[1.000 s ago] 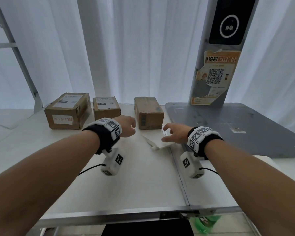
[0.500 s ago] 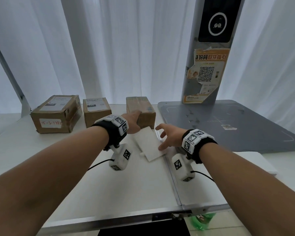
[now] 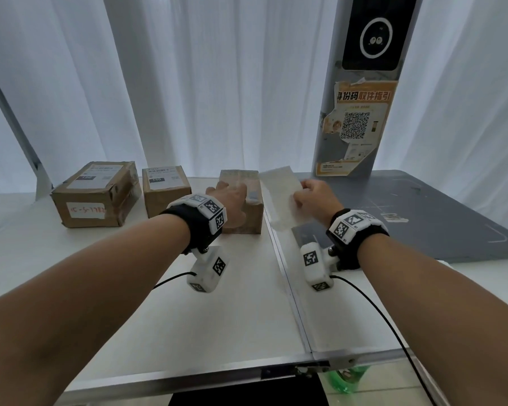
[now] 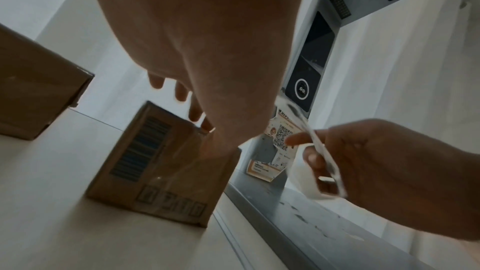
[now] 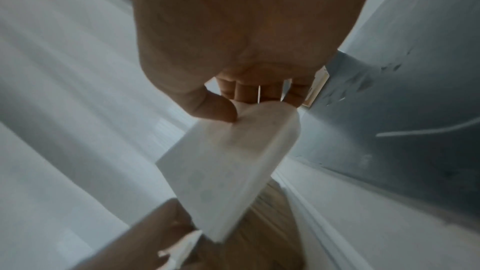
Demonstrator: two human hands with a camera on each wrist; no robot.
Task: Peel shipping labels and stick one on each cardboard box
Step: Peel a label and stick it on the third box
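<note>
Three cardboard boxes stand in a row at the back of the white table [image 3: 188,303]. The left box [image 3: 96,194] and the middle box [image 3: 166,190] carry white labels on top. My left hand [image 3: 232,194] rests on top of the third box [image 3: 247,227], fingers spread over it; the left wrist view shows that box [image 4: 161,163] with a barcode on its side. Just right of it, my right hand [image 3: 317,197] pinches a white label sheet [image 3: 282,197] and holds it up off the table. In the right wrist view the thumb [image 5: 215,108] presses the sheet [image 5: 228,167] against the fingers.
A grey scanner platform [image 3: 423,212] lies at the right, with a grey post bearing a QR poster [image 3: 358,118] behind it. A small sticker [image 3: 395,217] lies on the platform. White curtains hang behind. A seam [image 3: 282,265] splits the table. A green bottle [image 3: 349,376] sits below the front edge.
My right hand has lifted the label sheet off the table and raised it beside the third box. My left hand has moved forward onto that box's top.
</note>
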